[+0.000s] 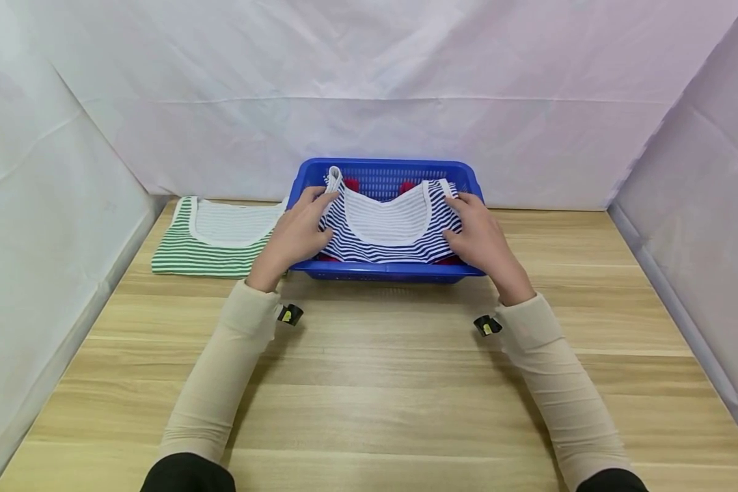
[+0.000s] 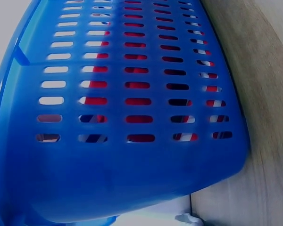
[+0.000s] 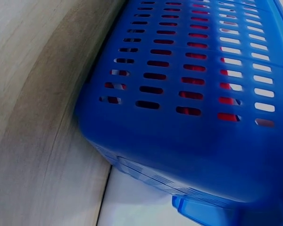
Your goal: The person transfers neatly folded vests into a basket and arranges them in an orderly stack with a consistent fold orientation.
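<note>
A folded navy-and-white striped tank top (image 1: 378,253) with a white-trimmed scoop neck lies inside the blue plastic basket (image 1: 389,270). My left hand (image 1: 296,232) grips its left side between thumb and fingers, reaching over the basket's rim. On the opposite side my right hand (image 1: 480,234) pinches the top's right edge. Red fabric (image 1: 352,184) shows under and behind it. Both wrist views are filled by the slotted basket wall (image 2: 118,174) (image 3: 179,141); red and striped cloth shows through the slots, while the hands are out of sight there.
Left of the basket, a folded green-and-white striped top (image 1: 221,260) lies on the wooden table (image 1: 381,383), its right end behind my left hand. White fabric walls (image 1: 369,68) stand at the back and both sides.
</note>
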Tool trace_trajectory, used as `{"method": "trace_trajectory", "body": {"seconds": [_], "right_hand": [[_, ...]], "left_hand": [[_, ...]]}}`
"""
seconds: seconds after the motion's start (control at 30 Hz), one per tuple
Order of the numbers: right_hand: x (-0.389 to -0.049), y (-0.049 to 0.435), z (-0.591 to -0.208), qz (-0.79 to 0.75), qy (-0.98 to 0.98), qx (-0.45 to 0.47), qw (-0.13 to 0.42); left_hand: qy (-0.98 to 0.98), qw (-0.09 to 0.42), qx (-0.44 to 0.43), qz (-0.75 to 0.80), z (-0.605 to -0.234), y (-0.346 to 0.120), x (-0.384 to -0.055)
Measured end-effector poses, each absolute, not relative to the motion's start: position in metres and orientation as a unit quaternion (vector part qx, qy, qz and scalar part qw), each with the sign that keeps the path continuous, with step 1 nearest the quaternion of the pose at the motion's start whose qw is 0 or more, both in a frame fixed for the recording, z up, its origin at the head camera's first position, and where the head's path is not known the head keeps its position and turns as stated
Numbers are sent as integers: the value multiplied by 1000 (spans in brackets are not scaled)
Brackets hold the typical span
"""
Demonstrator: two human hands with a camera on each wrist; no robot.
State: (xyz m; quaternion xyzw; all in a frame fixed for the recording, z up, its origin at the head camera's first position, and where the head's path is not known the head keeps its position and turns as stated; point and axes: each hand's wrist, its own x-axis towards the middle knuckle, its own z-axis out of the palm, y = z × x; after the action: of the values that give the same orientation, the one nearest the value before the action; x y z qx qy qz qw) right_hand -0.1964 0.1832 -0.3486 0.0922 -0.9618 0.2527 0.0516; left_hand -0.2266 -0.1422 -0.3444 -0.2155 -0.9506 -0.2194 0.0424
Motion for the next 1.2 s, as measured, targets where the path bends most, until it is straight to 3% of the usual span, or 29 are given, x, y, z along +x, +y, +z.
{"method": "trace_trajectory", "body": {"seconds": [0.33,0.67,1.2], "right_hand": [[-195,183,-347,275,-956,84,66],[-187,183,-342,248,-951,130,128],[-179,176,-339,202,-949,235,52]], "left_hand": [[-943,36,-227,-241,-341,-145,-224],[-934,65,-275,-217,-337,-150,-226],[-935,22,-289,-203,-334,-151,-222]]}}
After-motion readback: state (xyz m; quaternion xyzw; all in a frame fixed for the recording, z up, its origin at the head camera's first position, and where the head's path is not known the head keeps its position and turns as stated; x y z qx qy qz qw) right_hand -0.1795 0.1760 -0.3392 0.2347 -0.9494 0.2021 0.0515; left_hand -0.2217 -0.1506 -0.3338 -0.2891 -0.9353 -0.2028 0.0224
